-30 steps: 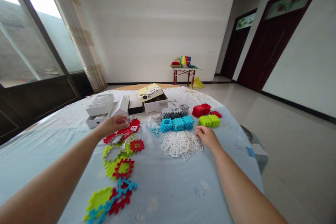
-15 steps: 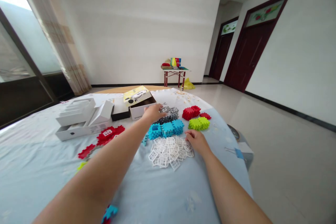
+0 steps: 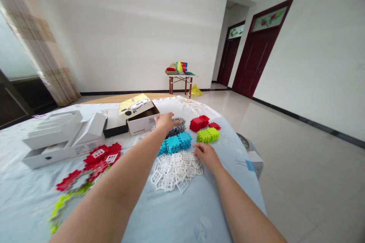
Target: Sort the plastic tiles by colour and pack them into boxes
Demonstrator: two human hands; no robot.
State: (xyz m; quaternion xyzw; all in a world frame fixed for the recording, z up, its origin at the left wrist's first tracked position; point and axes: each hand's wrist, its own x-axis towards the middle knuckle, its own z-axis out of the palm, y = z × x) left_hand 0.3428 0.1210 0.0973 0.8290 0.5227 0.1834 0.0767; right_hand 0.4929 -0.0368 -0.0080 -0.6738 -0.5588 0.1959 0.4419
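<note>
My left hand (image 3: pixel 166 122) reaches over the stacked grey interlocking pieces (image 3: pixel 179 126), its thumb and fingers apart and partly covering them. Just in front of these are piles of blue interlocking pieces (image 3: pixel 178 142). My right hand (image 3: pixel 207 155) is closed at the right edge of a heap of white window-frame pieces (image 3: pixel 173 169). Its fingers curl together, and whether something small is between them cannot be made out. Beyond that hand lie lime-green pieces (image 3: pixel 208 135) and a stack of red pieces (image 3: pixel 199 123).
An open yellow-lidded box (image 3: pixel 142 124) stands behind my left hand. White boxes (image 3: pixel 54 131) sit at the left. Joined red pieces (image 3: pixel 98 157) and a lime-green strip (image 3: pixel 58 209) lie nearer. A chair-like seat with a blue clip (image 3: pixel 250 165) is beyond the table's right edge.
The view has turned slightly right and down, so the things on the table appear farther left. Both hands stay at nearly the same places over the pieces.
</note>
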